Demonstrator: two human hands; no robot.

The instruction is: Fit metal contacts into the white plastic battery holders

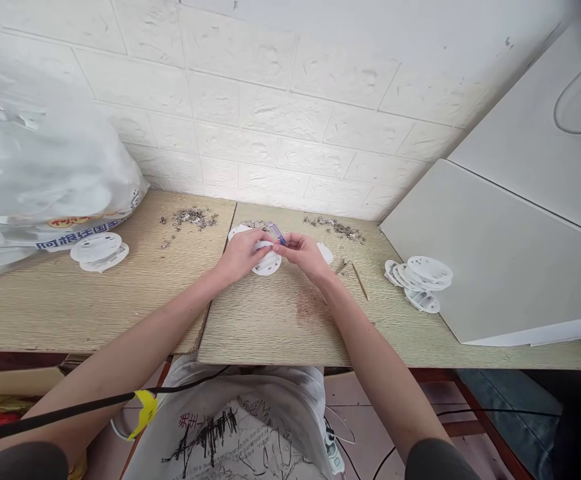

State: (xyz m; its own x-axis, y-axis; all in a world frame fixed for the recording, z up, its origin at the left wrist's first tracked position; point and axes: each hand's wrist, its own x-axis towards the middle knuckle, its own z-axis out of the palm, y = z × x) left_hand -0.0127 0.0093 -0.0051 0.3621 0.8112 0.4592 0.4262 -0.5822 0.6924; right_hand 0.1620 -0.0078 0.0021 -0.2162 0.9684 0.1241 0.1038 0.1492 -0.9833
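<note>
Over the middle of the table my left hand [243, 256] is closed on the edge of a white round plastic disc [268, 265]. My right hand [304, 255] pinches a small screwdriver [276, 232] with a clear, bluish handle that points up and away. Its tip is hidden by the fingers, close above the disc. Another white disc [238, 231] shows partly behind my left hand. A further one [325, 253] lies just right of my right hand, partly covered by it.
Small metal parts lie in piles at the left [193, 219] and right [338, 228] near the wall. A thin wooden stick [360, 280] rests on the table. Stacked white discs [423, 277] stand by a grey-white panel [530, 260]. At far left are more discs [98, 249] and a big plastic bag [45, 160].
</note>
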